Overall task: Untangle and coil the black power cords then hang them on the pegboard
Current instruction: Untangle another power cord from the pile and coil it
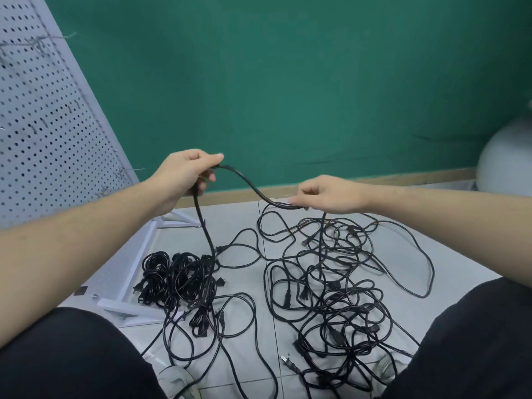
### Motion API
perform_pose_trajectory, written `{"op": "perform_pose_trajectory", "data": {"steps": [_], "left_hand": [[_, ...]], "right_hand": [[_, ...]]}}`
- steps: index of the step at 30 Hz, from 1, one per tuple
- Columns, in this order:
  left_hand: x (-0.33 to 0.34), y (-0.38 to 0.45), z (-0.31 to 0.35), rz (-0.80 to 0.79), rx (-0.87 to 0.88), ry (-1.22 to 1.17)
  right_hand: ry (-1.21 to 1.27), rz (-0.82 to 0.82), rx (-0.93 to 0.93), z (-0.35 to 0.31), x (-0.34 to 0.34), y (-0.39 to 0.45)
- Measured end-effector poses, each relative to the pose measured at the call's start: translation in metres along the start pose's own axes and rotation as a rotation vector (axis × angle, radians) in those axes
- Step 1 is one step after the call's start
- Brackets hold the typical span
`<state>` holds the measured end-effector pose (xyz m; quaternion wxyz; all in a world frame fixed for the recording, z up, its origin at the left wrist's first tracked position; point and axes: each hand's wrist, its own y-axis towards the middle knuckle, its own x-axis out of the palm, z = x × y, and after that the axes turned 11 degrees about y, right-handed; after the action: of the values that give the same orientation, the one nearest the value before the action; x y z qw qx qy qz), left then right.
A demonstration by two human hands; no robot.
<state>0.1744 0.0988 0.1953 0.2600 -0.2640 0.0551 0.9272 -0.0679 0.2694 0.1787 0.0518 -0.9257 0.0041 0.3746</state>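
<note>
A black power cord (247,181) arcs in the air between both hands. My left hand (184,174) pinches its high end between thumb and fingers, and a length drops from there to the floor. My right hand (322,194) pinches the cord lower down, to the right. On the floor at the left lie coiled black cords (178,276) in a heap. A large tangle of loose black cords (331,286) spreads over the tiles at the right. The grey pegboard (43,116) leans at the far left, with small hooks on it.
A green wall (288,82) with a wooden skirting closes the back. The pegboard's white frame feet (138,269) lie on the floor beside the coils. A grey ball (506,159) sits at the right edge. My knees in black trousers fill both lower corners.
</note>
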Motion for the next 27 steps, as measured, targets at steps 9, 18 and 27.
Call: {"op": "perform_pose_trajectory", "data": {"steps": [9,18,27], "left_hand": [[0.04,-0.029,0.027,-0.506,0.052,0.21],[0.057,-0.033,0.051,-0.397,0.227,-0.03],[0.025,-0.015,0.027,-0.236,0.229,-0.163]], "right_hand": [[0.108,0.163,-0.262,-0.033,0.006,0.01],[0.418,0.075,-0.098,-0.03,0.006,0.0],[0.217,0.041,-0.002,0.005,-0.009,-0.005]]}}
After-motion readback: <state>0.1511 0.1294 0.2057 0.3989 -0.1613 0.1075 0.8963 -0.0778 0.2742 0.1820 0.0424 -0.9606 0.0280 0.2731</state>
